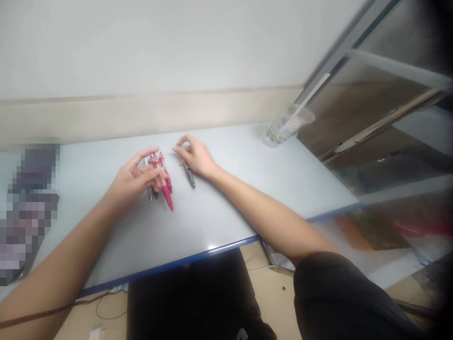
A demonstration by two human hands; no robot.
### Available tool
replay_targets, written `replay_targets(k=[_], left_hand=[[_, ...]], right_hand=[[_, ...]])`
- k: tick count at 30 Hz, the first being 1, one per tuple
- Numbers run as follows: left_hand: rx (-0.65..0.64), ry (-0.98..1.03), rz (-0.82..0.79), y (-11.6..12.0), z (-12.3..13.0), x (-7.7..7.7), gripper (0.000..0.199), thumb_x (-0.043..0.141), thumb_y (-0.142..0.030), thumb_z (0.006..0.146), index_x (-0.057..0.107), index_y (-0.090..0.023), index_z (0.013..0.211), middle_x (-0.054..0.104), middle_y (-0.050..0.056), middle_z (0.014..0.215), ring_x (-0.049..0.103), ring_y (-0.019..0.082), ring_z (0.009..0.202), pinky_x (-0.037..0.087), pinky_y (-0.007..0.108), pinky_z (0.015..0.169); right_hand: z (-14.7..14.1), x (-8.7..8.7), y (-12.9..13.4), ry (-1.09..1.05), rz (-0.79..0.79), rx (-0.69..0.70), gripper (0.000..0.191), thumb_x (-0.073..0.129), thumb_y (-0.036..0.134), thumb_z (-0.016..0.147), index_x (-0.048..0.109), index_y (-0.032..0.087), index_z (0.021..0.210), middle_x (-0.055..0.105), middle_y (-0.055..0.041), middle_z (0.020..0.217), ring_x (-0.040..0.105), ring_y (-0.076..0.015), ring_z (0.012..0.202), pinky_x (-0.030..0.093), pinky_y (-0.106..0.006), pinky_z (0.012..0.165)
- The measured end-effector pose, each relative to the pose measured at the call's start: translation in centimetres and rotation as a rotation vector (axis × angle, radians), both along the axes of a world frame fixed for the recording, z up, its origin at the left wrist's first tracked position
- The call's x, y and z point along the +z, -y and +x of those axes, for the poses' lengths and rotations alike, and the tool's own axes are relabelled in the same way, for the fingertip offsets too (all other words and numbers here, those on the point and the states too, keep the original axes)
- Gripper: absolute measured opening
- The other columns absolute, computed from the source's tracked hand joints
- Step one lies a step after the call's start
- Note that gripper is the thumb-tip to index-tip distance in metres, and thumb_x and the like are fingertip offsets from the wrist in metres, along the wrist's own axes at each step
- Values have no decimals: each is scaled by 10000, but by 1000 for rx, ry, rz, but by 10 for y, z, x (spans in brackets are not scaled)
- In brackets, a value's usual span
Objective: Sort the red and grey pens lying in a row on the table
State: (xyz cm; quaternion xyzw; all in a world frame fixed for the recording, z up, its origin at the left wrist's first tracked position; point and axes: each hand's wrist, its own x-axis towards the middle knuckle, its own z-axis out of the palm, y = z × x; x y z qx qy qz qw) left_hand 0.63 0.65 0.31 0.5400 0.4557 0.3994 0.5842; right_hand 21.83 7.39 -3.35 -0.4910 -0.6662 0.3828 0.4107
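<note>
My left hand (136,177) has its thumb and fingers closed around a red pen (166,191) with a clear upper barrel. A second red pen (169,181) lies just to its right. Under that hand, grey and clear pens (150,192) show only in part. My right hand (196,155) is curled over the upper end of a grey pen (190,177), whose tip points toward me. Its thumb and forefinger reach left, past the pen. How firmly the other fingers grip it is partly hidden.
A clear plastic cup (286,125) with a straw stands at the back right of the pale table (226,208). Blurred-out items (28,226) lie at the left. A glass-fronted cabinet (382,118) rises on the right, and a wall closes off the back.
</note>
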Motion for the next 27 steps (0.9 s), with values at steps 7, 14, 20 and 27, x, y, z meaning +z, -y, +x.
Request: replay_targets(k=[7, 14, 20, 27], left_hand=[[12, 32, 14, 0, 0, 0, 718, 866, -330, 797, 571, -182, 1434, 733, 22, 797, 634, 152, 649, 550, 298, 650], [63, 51, -25, -3, -5, 1, 718, 856, -350, 825, 581, -191, 1470, 751, 23, 846, 632, 142, 677, 558, 318, 708], [64, 62, -27, -4, -5, 0, 693, 852, -357, 837, 591, -184, 1456, 741, 13, 821, 645, 152, 692, 554, 329, 722], [26, 23, -1, -7, -10, -2, 683, 862, -392, 835, 586, -192, 1427, 762, 27, 877, 652, 155, 712, 542, 340, 769]], right_hand=[[0, 3, -1, -76, -90, 5, 254, 660, 393, 993, 458, 268, 1081, 592, 105, 618, 431, -104, 373, 314, -228, 414], [-1, 3, -2, -9, -67, 40, 213, 640, 400, 1002, 491, 248, 1017, 625, 71, 616, 474, -115, 494, 383, -227, 525], [0, 6, -2, 64, -62, 17, 207, 635, 377, 1014, 482, 251, 1071, 605, 87, 621, 491, -126, 477, 414, -251, 556], [11, 18, -3, 419, -49, 31, 276, 655, 343, 1030, 532, 190, 1224, 600, 47, 674, 571, -173, 540, 443, -301, 643]])
